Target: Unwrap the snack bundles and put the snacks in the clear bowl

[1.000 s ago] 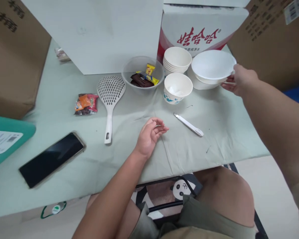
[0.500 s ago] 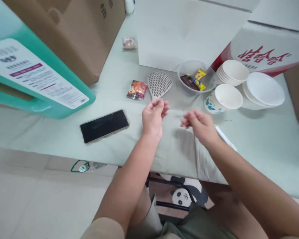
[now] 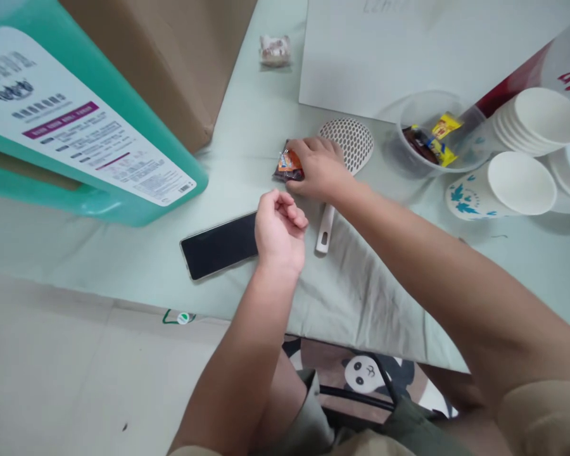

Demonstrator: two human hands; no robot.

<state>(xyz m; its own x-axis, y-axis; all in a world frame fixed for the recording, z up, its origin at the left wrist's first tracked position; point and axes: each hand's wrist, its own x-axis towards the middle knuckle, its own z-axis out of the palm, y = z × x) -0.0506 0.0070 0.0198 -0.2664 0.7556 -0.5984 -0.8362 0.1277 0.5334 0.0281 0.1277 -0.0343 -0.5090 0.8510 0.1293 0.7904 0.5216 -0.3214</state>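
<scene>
My right hand [image 3: 320,164] reaches across to the left, its fingers and thumb closed on a small snack packet [image 3: 287,166] with orange, red and dark wrapping. Part of the packet is hidden under the fingers. Beneath and beside that hand lies a pale perforated skimmer [image 3: 349,140], its handle toward the table's front edge. My left hand [image 3: 282,231] is palm up just below, fingers loosely curled with nothing seen in them. It covers the right end of a black phone [image 3: 221,246].
A clear bowl [image 3: 411,158] holds yellow and brown packets. Right of it are stacked paper cups [image 3: 544,120] and a leaf-printed cup [image 3: 470,196]. A small wrapped item [image 3: 274,52] lies near a white box [image 3: 351,69]. A green jug [image 3: 171,152] and brown carton [image 3: 171,63] stand left.
My right hand has moved left over the skimmer and taken hold of the snack packet. My left hand has moved lower and left, over the phone's end. The view has shifted.
</scene>
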